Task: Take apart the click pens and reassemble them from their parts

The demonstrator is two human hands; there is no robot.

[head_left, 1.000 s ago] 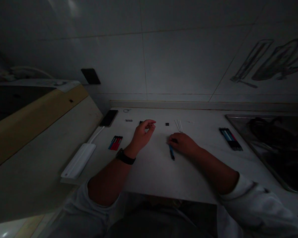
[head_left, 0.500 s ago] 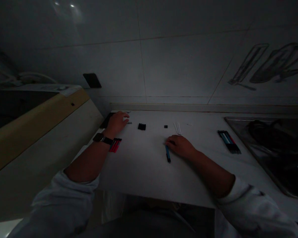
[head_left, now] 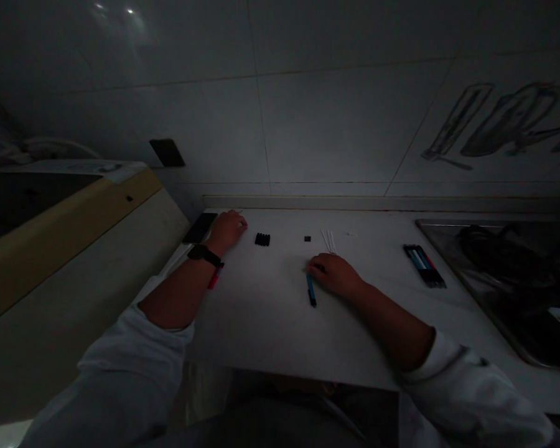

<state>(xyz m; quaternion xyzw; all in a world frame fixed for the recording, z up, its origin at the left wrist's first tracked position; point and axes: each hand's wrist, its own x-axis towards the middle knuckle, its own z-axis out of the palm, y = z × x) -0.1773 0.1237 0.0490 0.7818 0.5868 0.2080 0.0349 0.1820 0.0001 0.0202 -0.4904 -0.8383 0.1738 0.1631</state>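
Observation:
My right hand (head_left: pixel 335 274) is closed on the upper end of a blue pen barrel (head_left: pixel 310 289); its black lower end points towards me on the counter. My left hand (head_left: pixel 228 229), with a dark watch at the wrist, has its fingers together low over the back left of the counter. Whatever lies in its fingertips is too small and dark to make out. Red pen parts (head_left: pixel 214 280) are partly covered by the left wrist. Several short black pieces (head_left: pixel 262 239) lie in a row right of that hand. Beyond the right hand are thin white sticks (head_left: pixel 329 241), perhaps refills.
A small black square (head_left: pixel 307 239) and tiny pale pieces (head_left: pixel 350 234) lie farther back. A case of pens (head_left: pixel 424 266) sits right, beside a stove (head_left: pixel 508 261). A dark flat phone-like object (head_left: pixel 200 228) lies behind the left wrist. A white box-like appliance (head_left: pixel 98 249) borders the left.
My left hand has moved slightly right, its fingers drawn together over the small silvery parts, now hidden. The left forearm covers more of the red parts. My right hand keeps holding the blue barrel.

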